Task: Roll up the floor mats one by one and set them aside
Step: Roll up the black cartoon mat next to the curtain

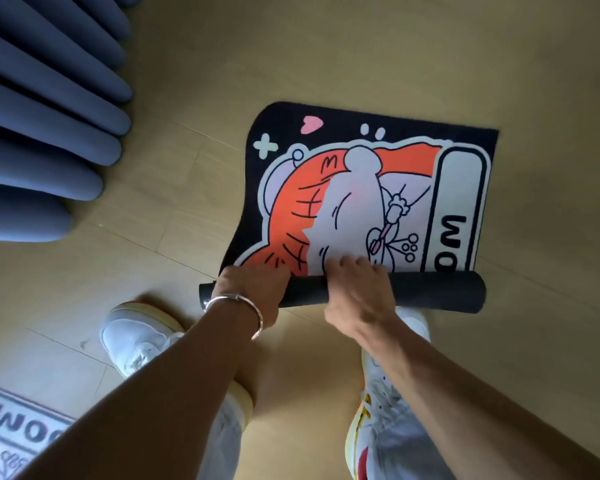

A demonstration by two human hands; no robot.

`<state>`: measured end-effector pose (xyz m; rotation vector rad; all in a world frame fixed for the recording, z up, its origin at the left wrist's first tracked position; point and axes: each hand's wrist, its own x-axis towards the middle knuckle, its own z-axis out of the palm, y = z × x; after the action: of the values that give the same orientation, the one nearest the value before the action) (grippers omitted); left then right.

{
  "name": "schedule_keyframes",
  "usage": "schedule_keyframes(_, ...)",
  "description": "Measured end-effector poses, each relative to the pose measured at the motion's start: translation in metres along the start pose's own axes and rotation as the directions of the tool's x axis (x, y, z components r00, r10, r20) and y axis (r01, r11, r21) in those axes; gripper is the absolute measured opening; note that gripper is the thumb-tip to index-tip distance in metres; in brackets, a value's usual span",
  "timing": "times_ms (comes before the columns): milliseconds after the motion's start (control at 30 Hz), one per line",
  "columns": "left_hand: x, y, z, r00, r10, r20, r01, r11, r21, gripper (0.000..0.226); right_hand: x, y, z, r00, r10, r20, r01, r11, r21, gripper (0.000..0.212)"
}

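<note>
Both hands curl over the roll (430, 294) at the mat's (361, 188) near edge on the floor: left hand (253, 289), right hand (357, 289). Roll forward evenly, keeping ends aligned and tight.

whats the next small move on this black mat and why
Probably push the roll one more turn forward. The left hand and right hand both grip it, and most of the black mat lies printed side up, flat on the floor, not yet rolled.
</note>
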<state>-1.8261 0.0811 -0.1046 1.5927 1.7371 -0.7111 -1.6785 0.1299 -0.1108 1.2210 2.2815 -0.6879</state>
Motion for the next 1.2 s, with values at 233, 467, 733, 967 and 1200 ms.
schedule_keyframes(233, -0.003, -0.005, -0.004, 0.988, 0.152, 0.000, -0.151, 0.985, -0.078, 0.035, -0.001, -0.011, 0.014, 0.996, -0.089, -0.006, 0.089, 0.996, -0.009, 0.037)
schedule_keyframes(467, 0.001, -0.006, 0.000, 0.985, 0.093, 0.145, -0.097, 0.995, 0.026, 0.045, -0.009, -0.003, 0.018, 0.996, -0.020, -0.089, 0.012, 0.996, -0.094, 0.038)
schedule_keyframes(733, 0.000, 0.002, 0.008, 0.991, 0.118, 0.062, -0.110, 0.985, -0.130, 0.048, -0.007, -0.005, 0.031, 0.989, -0.046, -0.138, 0.040, 0.998, -0.043, 0.039)
schedule_keyframes(967, 0.009, 0.033, 0.015, 0.977, 0.142, -0.156, -0.151, 0.987, -0.048, 0.074, -0.015, 0.024, 0.035, 0.943, -0.008, -0.334, -0.039, 0.990, -0.134, 0.030)
schedule_keyframes(1200, 0.024, 0.052, 0.013, 0.973, 0.218, -0.075, -0.217, 0.976, 0.021, 0.075, -0.012, 0.032, 0.044, 0.947, 0.181, -0.267, -0.200, 0.979, -0.044, 0.039)
